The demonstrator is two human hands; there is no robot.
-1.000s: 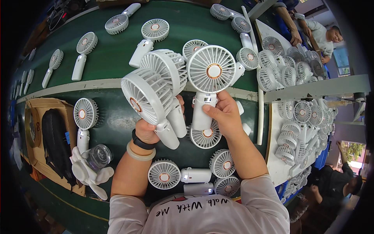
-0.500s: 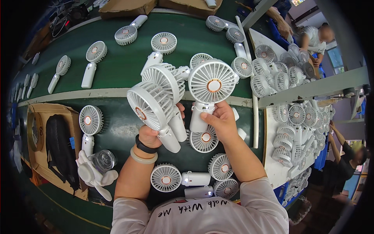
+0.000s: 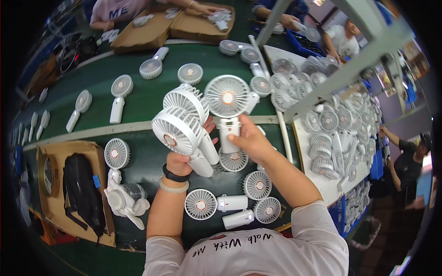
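Two white handheld fans are gripped together by their handles in my left hand (image 3: 178,163): the front fan (image 3: 177,133) has a copper-ringed hub, and the rear fan (image 3: 183,100) is partly hidden behind it. Upright beside them is another white handheld fan (image 3: 226,97), its handle held in my right hand (image 3: 251,140) with the thumb across the front. Its head is close to the rear fan's cage; whether they touch I cannot tell. Below it, a fan (image 3: 233,161) lies partly covered. Nearer to me are a fan (image 3: 200,204) and two more fans (image 3: 257,185) (image 3: 267,210) on the green bench.
Several fans lie spaced along the far green belt (image 3: 152,99). On the left are a cardboard box (image 3: 108,198) with a black pouch, a standing fan (image 3: 117,153) and a white bladed part (image 3: 122,202). A fan-covered white table (image 3: 301,133) and metal frame stand right; co-workers are beyond.
The view has tilted so more of the far side and co-workers shows. My right hand's fan has come slightly closer to the fans in my left hand, which keeps its grip.
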